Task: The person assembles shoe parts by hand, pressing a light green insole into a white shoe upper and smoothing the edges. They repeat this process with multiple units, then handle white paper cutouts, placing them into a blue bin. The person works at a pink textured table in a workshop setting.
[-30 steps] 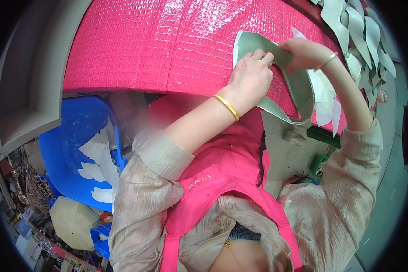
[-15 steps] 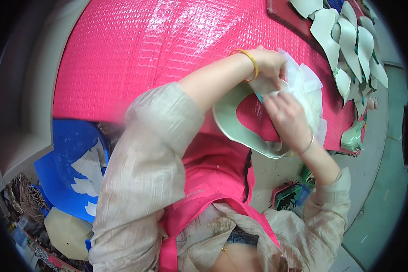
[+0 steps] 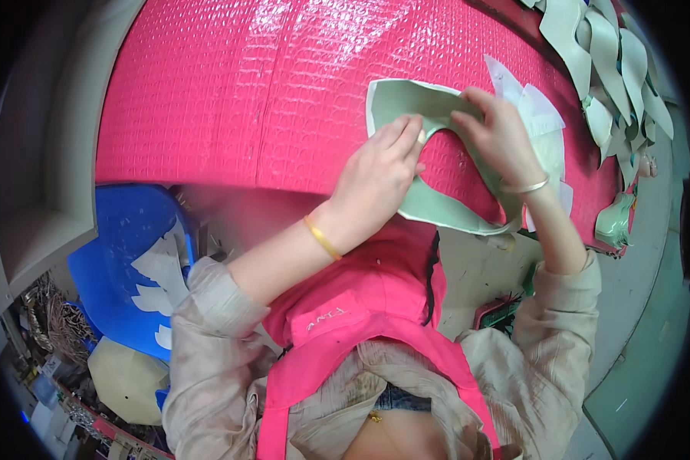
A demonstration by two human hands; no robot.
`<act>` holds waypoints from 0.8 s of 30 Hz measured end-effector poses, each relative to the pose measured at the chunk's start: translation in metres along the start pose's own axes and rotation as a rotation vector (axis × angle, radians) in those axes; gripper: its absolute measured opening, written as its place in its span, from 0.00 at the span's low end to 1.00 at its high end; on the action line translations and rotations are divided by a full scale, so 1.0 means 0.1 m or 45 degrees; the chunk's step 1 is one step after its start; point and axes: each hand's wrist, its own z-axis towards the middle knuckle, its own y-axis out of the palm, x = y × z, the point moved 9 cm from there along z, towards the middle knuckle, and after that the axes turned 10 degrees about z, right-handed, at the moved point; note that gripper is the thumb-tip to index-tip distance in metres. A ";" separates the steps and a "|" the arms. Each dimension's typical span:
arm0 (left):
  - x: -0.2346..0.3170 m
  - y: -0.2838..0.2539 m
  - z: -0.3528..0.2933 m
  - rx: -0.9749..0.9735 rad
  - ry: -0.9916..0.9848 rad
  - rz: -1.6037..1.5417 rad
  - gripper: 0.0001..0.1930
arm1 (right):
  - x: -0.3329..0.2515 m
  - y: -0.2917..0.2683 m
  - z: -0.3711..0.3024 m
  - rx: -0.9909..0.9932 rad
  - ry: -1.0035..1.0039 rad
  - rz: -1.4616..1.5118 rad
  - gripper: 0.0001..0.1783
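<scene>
A pink, glossy, textured covering spreads over the tabletop (image 3: pixel 199 115), with a blue chair (image 3: pixel 111 268) beyond the tabletop's near edge, toward its left end, holding pale cut scraps (image 3: pixel 158 264). Overlapping pale, curved pieces (image 3: pixel 590 50) lie at the tabletop's far right.

The curved green piece (image 3: pixel 406 100), edged in white, lies on the right part of the tabletop; its open middle shows the pink beneath, and its lower band reaches the near edge. To its right on the tabletop are thin white sheets (image 3: pixel 543 119), partly behind the wrist.

The 2 hands are at the piece. The left hand (image 3: pixel 379 172), above a yellow bangle (image 3: pixel 323 238), has a narrow grip, its fingers drawn together on the green piece beside the opening. The right hand (image 3: pixel 502 138) has its thumb and forefinger at the piece's upper band; whether they pinch it or only touch it, I cannot tell.

Handling this well, I judge, calls for a light left hold close to the right fingertips, short strokes along the rim, and the lower band supported at the tabletop's near edge so the curve does not twist or crease.
</scene>
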 end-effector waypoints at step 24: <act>0.15 0.40 0.27 -0.281 0.237 0.185 0.17 | 0.31 -0.08 -0.05 -0.095 0.073 0.028 0.18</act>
